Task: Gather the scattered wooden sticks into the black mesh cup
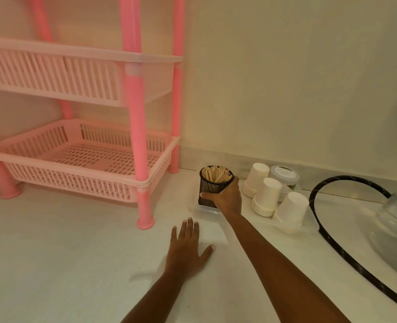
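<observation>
Wooden sticks (216,174) stand bunched in the black mesh cup (207,190), tips just above its rim; we see none loose on the white surface. Our right grip (226,197) wraps the cup's near right side, thumb across the front, so the cup sits at the far left of the palm. Whether it rests in the clear tray (204,212) or just over it, we cannot tell. We judge it best held upright and set down gently. Our left grip (186,248) lies flat, fingers spread, holding nothing.
</observation>
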{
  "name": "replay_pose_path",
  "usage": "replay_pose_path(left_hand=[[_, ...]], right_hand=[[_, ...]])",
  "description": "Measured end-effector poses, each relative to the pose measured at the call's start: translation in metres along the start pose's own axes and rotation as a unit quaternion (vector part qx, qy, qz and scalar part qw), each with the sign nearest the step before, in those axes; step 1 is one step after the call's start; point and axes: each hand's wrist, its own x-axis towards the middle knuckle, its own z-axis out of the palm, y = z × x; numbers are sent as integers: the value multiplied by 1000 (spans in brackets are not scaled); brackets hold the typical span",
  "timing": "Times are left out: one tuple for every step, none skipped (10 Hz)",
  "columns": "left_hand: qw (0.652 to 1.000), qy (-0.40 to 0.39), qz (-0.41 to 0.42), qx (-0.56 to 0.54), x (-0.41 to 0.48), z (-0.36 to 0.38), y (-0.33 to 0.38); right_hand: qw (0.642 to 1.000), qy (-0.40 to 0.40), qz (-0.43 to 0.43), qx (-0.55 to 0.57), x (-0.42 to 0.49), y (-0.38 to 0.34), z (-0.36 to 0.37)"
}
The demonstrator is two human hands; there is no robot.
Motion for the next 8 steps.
replay_pose_path(left_hand=[[1000,-8,-6,-3,2,0,0],[1000,-15,-8,-10,1,-1,1],[1000,-17,-7,-15,1,-2,1],[1000,-16,-9,-15,1,-2,1],[1000,-12,-8,-12,1,1,0],[1000,-9,-9,-14,2,0,0],[1000,-10,-9,-22,2,1,0],[1000,-10,-1,-22,-1,0,1]], right_hand=[[999,-19,29,-10,0,2,6],[998,-31,29,-39,-2,3,9],[996,-44,30,-65,-5,2,11],[996,-47,28,-77,-8,1,9],[995,-56,15,-76,-10,2,4],[990,-93,11,-110,-15,5,-2],[982,-110,3,-155,-18,13,-7],[977,-80,-37,-192,-28,22,-11]])
